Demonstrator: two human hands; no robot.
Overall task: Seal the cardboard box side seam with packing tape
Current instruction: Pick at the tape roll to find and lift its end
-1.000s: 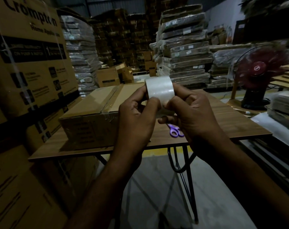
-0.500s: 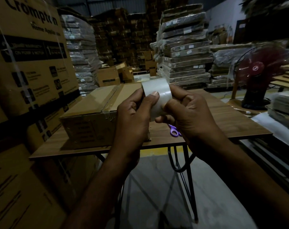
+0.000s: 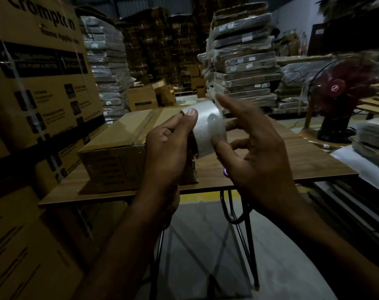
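A roll of clear packing tape (image 3: 208, 128) is held up in front of me, above the table's near edge. My left hand (image 3: 169, 152) grips the roll, its thumb lying over the top of it. My right hand (image 3: 255, 156) is beside the roll with its fingers spread and the index finger raised; its thumb touches the roll's lower right side. A flat brown cardboard box (image 3: 119, 152) lies on the left part of the wooden table (image 3: 292, 161), with tape shining along its top seam. The box's right end is hidden behind my left hand.
Purple-handled scissors (image 3: 225, 172) peek out under my right hand. A tall printed carton (image 3: 36, 83) stands at the left, a red pedestal fan (image 3: 336, 94) at the right. Stacks of wrapped flat cardboard (image 3: 240, 61) fill the back.
My right hand has let go of the roll and opened, its index finger lifting away. The roll has tilted and now sits in my left hand alone.
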